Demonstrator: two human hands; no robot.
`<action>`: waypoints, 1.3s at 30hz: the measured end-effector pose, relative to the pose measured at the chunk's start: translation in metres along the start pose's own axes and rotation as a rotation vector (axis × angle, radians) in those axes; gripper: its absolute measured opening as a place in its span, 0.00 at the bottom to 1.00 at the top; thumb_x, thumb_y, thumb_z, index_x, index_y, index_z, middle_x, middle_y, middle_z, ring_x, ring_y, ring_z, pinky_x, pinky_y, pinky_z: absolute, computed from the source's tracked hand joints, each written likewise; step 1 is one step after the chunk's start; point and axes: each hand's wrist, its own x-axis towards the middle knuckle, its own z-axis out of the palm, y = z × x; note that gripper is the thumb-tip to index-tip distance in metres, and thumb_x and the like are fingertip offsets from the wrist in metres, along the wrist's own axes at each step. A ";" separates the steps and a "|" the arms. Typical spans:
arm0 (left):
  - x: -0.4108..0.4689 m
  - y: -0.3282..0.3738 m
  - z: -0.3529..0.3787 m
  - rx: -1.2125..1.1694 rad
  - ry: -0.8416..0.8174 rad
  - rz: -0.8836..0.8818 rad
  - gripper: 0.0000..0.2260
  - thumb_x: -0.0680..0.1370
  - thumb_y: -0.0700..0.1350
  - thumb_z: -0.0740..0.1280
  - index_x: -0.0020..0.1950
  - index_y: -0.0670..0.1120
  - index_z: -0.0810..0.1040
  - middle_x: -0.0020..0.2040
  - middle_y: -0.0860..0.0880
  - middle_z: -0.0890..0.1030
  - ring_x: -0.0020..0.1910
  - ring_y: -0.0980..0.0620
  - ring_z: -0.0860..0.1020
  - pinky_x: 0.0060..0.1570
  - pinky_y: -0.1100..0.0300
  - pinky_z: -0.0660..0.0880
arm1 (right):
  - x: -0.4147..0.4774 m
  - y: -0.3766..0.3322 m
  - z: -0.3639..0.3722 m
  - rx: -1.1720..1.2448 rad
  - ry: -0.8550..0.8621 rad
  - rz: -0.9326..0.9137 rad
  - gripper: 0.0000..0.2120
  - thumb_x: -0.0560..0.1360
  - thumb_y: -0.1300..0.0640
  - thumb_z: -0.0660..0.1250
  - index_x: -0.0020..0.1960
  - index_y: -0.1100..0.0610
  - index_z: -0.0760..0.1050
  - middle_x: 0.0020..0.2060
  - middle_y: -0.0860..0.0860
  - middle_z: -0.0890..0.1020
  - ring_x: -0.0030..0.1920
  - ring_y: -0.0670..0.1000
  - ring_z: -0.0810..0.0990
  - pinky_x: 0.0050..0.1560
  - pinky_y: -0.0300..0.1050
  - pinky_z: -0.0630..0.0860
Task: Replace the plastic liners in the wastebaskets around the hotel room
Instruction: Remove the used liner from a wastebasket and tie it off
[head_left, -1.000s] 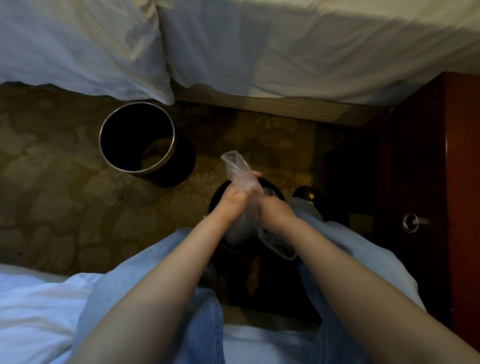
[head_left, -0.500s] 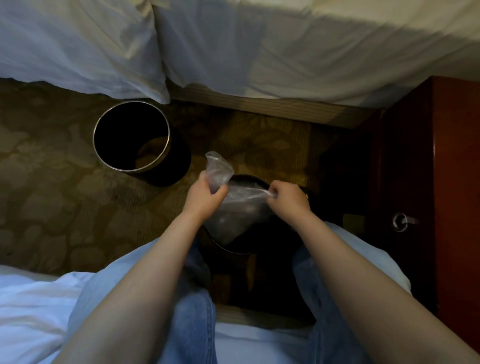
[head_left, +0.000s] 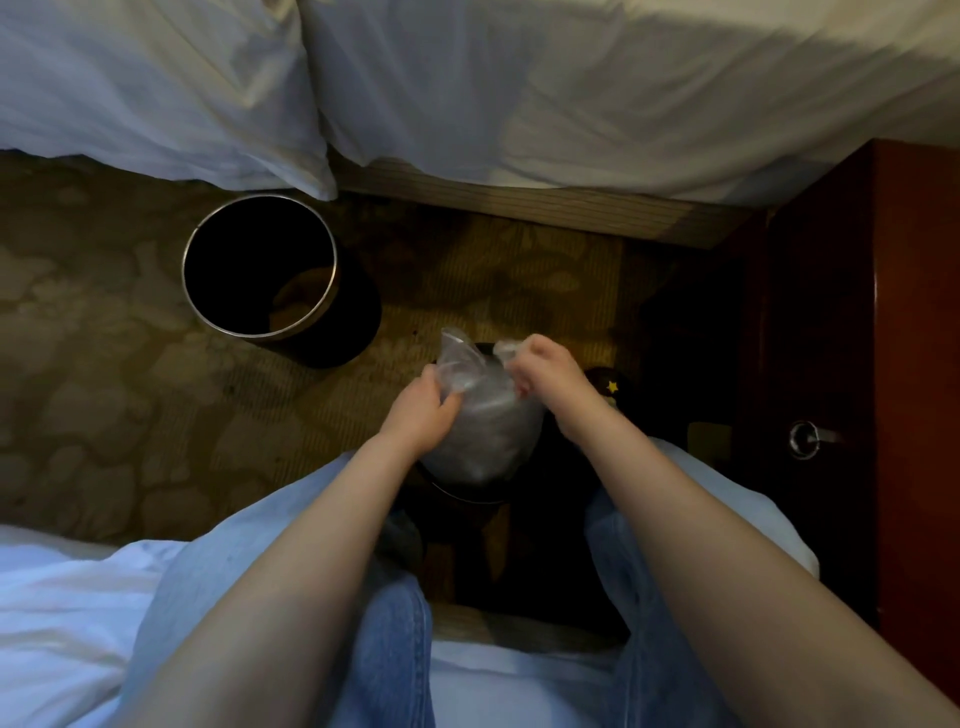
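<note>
Since half a second ago the two hands have drawn a little closer together again. The right hand (head_left: 545, 374) has lifted its bit of film higher, and the liner (head_left: 480, 421), which was stretched flat between them, now sags as a fuller pouch. The clear liner hangs over the mouth of the near basket (head_left: 467, 498), which stands on the carpet (head_left: 104, 389) between the person's knees. It is not yet seated, and its edge is still up in the fingers, not folded over the rim. Both hands grasp it. The left hand (head_left: 423, 410) has its fingers curled into the film at the pouch's left side, and the right pinches a crumpled tab of the edge between thumb and fingertips. Holding it at two points of the mouth looks like a way to find and part the opening so the bag can drop in open, and keeping it directly above the basket saves any carrying. Both forearms reach forward and down from the lap across the jeans (head_left: 395, 649). The wrists are bent inward toward each other, and the right hand sits slightly further out than the left. The far basket (head_left: 332, 283) stands well apart to the left by the bed (head_left: 519, 104), upright and dark inside. I see no film on its rim, so I judge it still needs a liner. A dark red cabinet (head_left: 909, 364) stands at the right.
</note>
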 end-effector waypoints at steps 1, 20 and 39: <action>0.000 0.001 0.000 0.000 0.005 -0.007 0.17 0.81 0.49 0.59 0.67 0.43 0.68 0.56 0.45 0.77 0.54 0.47 0.77 0.55 0.51 0.74 | 0.001 0.005 0.002 -0.243 0.039 -0.023 0.05 0.75 0.61 0.64 0.43 0.54 0.70 0.35 0.49 0.73 0.38 0.50 0.73 0.39 0.43 0.70; -0.025 0.030 0.006 0.024 -0.055 0.424 0.07 0.78 0.41 0.63 0.54 0.51 0.71 0.39 0.54 0.75 0.34 0.61 0.73 0.34 0.63 0.70 | 0.020 0.024 0.012 -0.390 0.184 0.054 0.07 0.77 0.55 0.63 0.42 0.55 0.72 0.39 0.53 0.76 0.41 0.55 0.76 0.39 0.46 0.71; -0.014 0.030 0.008 0.019 -0.055 0.296 0.26 0.69 0.55 0.72 0.65 0.51 0.71 0.56 0.54 0.76 0.54 0.56 0.75 0.53 0.60 0.74 | -0.016 -0.017 0.011 -0.890 0.182 -0.706 0.02 0.75 0.60 0.65 0.45 0.55 0.72 0.43 0.48 0.69 0.47 0.48 0.66 0.46 0.45 0.68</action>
